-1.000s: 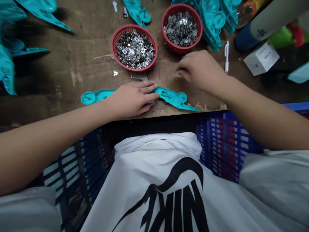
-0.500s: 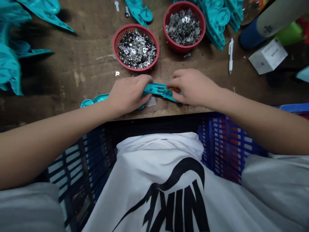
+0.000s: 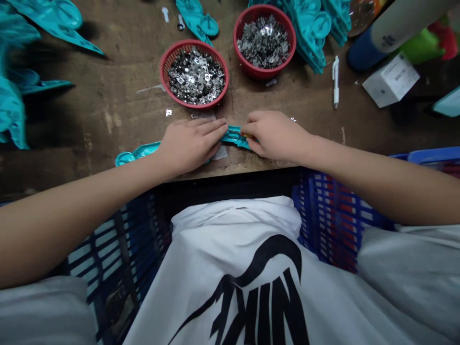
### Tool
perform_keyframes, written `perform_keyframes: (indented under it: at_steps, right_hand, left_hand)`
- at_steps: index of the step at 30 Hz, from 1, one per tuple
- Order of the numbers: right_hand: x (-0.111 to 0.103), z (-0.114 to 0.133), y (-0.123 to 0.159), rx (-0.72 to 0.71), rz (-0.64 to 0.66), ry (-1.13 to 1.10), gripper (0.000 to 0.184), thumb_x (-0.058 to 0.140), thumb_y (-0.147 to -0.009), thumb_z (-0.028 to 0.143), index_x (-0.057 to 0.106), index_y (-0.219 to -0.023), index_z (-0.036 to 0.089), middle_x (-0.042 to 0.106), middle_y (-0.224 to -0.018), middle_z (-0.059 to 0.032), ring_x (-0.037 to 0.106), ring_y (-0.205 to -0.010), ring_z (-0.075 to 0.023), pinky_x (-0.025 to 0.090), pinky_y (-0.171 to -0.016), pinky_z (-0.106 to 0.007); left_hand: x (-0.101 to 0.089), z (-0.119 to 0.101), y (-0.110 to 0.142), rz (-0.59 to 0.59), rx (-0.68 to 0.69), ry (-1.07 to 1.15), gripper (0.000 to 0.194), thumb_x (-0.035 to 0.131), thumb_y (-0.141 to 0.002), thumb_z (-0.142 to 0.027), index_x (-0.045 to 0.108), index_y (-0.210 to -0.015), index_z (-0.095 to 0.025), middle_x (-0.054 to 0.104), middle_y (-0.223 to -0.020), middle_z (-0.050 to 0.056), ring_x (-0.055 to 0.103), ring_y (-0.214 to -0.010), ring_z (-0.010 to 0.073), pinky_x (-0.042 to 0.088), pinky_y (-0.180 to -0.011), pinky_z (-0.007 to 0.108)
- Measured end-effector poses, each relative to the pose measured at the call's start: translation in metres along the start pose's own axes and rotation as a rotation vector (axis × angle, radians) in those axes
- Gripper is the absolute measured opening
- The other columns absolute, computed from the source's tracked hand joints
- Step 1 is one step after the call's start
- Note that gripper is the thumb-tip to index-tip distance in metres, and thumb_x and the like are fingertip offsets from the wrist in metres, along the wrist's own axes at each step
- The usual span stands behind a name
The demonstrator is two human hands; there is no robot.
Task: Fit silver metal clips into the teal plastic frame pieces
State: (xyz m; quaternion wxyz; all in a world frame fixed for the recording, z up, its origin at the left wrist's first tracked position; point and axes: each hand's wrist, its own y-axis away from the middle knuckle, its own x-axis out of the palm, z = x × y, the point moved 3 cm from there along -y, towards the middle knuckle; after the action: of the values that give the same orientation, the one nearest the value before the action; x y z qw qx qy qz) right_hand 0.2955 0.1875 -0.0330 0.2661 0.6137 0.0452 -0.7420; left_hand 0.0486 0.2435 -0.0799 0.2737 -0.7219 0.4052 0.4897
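A long teal plastic part (image 3: pixel 233 136) lies along the near edge of the wooden table (image 3: pixel 118 110). My left hand (image 3: pixel 190 143) rests on its middle, fingers laid flat over it and pressing it down. My right hand (image 3: pixel 273 134) is closed on the part's right end, with its fingertips pinched together against the plastic beside the left fingertips. The part's left end (image 3: pixel 132 154) sticks out past my left wrist. Two red baskets (image 3: pixel 194 74) (image 3: pixel 264 40) filled with small shiny metal pieces stand just beyond my hands.
Stacks of teal parts lie at the far left (image 3: pixel 21 96) and at the back right (image 3: pixel 316 28). A white pen (image 3: pixel 335 81), a small white box (image 3: pixel 391 79) and bottles sit at the right. A blue crate (image 3: pixel 334 220) stands under the table edge at my lap.
My right hand came back from beside the right basket to the teal part's right end. My left fingers curled on the part, then flattened, and both hands now meet at its middle.
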Motion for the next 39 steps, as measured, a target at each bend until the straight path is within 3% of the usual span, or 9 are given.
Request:
perform_keyframes:
  at_steps: [8,13,20,24,30,34,39]
  right_hand:
    - [0.005,0.008,0.004,0.046,0.043,0.084,0.04,0.051,-0.12,0.02,0.088,-0.133,0.014,0.083,-0.127,-0.0223,0.069,-0.104,-0.035,0.044,-0.088,-0.045]
    - [0.009,0.019,0.006,0.049,0.046,0.144,0.048,0.041,-0.124,0.015,0.086,-0.14,0.009,0.083,-0.13,-0.0253,0.07,-0.11,-0.0365,0.041,-0.086,-0.044]
    - [-0.007,0.017,0.006,0.039,0.101,0.259,0.04,0.055,-0.121,0.02,0.092,-0.136,0.011,0.087,-0.125,-0.0233,0.074,-0.109,-0.0361,0.036,-0.082,-0.045]
    - [-0.022,-0.008,0.012,0.061,-0.058,0.176,0.041,0.057,-0.119,0.025,0.093,-0.132,0.011,0.087,-0.128,-0.0243,0.077,-0.114,-0.0397,0.047,-0.087,-0.047]
    - [-0.021,-0.029,0.007,0.07,-0.369,-0.281,0.043,0.065,-0.115,0.037,0.082,-0.149,0.017,0.089,-0.13,-0.0175,0.081,-0.116,-0.0383,0.065,-0.102,-0.054]
    - [-0.003,-0.023,0.0,-0.018,-0.409,-0.41,0.039,0.064,-0.12,0.049,0.077,-0.145,0.022,0.088,-0.125,-0.0143,0.082,-0.117,-0.0365,0.067,-0.105,-0.054]
    - [-0.002,-0.023,-0.004,-0.059,-0.412,-0.323,0.037,0.059,-0.122,0.046,0.075,-0.143,0.021,0.084,-0.128,-0.0154,0.076,-0.118,-0.0359,0.062,-0.109,-0.053]
  left_hand:
    - [0.005,0.001,-0.006,0.082,0.054,-0.018,0.063,0.053,-0.121,-0.03,0.071,-0.181,-0.02,0.071,-0.184,0.02,0.065,-0.176,0.0453,0.062,-0.135,0.071]
    - [0.0,0.001,-0.011,0.124,0.064,-0.03,0.063,0.055,-0.118,-0.026,0.074,-0.178,-0.02,0.072,-0.182,0.021,0.069,-0.171,0.0468,0.064,-0.133,0.07]
    - [-0.003,-0.003,-0.015,0.089,0.043,-0.05,0.061,0.058,-0.116,-0.026,0.079,-0.173,-0.021,0.078,-0.175,0.018,0.076,-0.164,0.0423,0.066,-0.135,0.063]
    - [-0.002,-0.004,-0.014,0.076,-0.019,-0.016,0.065,0.059,-0.115,-0.022,0.074,-0.178,-0.015,0.073,-0.18,0.021,0.074,-0.167,0.0401,0.063,-0.141,0.06]
    - [0.0,-0.008,-0.01,0.071,0.013,-0.018,0.066,0.058,-0.114,-0.019,0.075,-0.178,-0.021,0.071,-0.184,0.016,0.073,-0.168,0.0421,0.063,-0.141,0.062]
    - [0.004,-0.002,-0.012,0.046,0.013,0.035,0.064,0.06,-0.112,-0.02,0.079,-0.174,-0.021,0.074,-0.181,0.014,0.074,-0.168,0.0391,0.062,-0.143,0.058]
    - [0.009,0.004,-0.013,0.07,0.033,0.113,0.065,0.059,-0.111,-0.02,0.079,-0.172,-0.019,0.071,-0.184,0.015,0.065,-0.177,0.0419,0.057,-0.147,0.066]
